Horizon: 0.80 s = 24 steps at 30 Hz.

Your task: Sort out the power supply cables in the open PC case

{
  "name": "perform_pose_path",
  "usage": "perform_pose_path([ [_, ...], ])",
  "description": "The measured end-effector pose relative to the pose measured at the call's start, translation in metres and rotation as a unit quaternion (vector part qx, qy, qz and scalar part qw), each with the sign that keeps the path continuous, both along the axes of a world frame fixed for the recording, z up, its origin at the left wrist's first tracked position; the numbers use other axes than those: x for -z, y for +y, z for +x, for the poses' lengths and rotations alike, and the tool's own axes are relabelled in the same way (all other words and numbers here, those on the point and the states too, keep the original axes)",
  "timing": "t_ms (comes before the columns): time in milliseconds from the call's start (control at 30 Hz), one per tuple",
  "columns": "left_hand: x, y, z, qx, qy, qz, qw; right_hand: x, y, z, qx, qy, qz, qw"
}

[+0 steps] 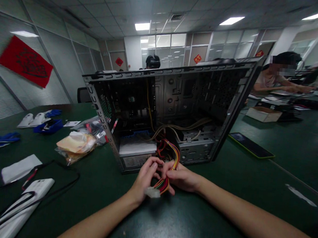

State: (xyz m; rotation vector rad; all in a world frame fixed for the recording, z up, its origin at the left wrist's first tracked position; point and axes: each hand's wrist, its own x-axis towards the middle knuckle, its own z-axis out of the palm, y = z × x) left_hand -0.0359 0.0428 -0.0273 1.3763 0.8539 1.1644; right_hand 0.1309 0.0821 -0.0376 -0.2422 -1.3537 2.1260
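Observation:
An open computer case (pixel 168 72) stands on the green table in front of me, its inside facing me. A bundle of coloured power cables (pixel 176 153) comes out of the case near the power supply (pixel 136 161) at the lower left. My right hand (pixel 180 176) is closed round this bundle, and a pale connector (pixel 152 192) hangs at its end. Against the bundle from the left is my left hand (pixel 147 175), its fingers bent and partly apart. Whether those fingers grip a wire is too blurred to make out.
Left of the case lie a plastic bag of parts (pixel 77 143), blue-and-white gloves (pixel 0 139) and a white power strip (pixel 22 211) with black cords. To the right are a phone (pixel 252 145) and a cardboard box (pixel 263 114). A co-worker (pixel 272 78) sits behind.

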Motion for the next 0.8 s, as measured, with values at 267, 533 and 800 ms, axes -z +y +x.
perform_pose_path([
  [267, -0.007, -0.017, -0.008, -0.010, 0.086, 0.278, 0.957, -0.010, -0.010, -0.004, -0.011, 0.018, -0.006, 1.000],
  [533, -0.005, -0.026, -0.005, 0.041, 0.088, 0.227, 0.969, -0.010, -0.011, -0.007, -0.006, -0.179, 0.199, 0.963],
  [800, -0.014, -0.010, -0.006, -0.152, 0.095, 0.152, 0.972, -0.017, -0.030, -0.006, 0.239, -0.120, 0.715, 0.646],
])
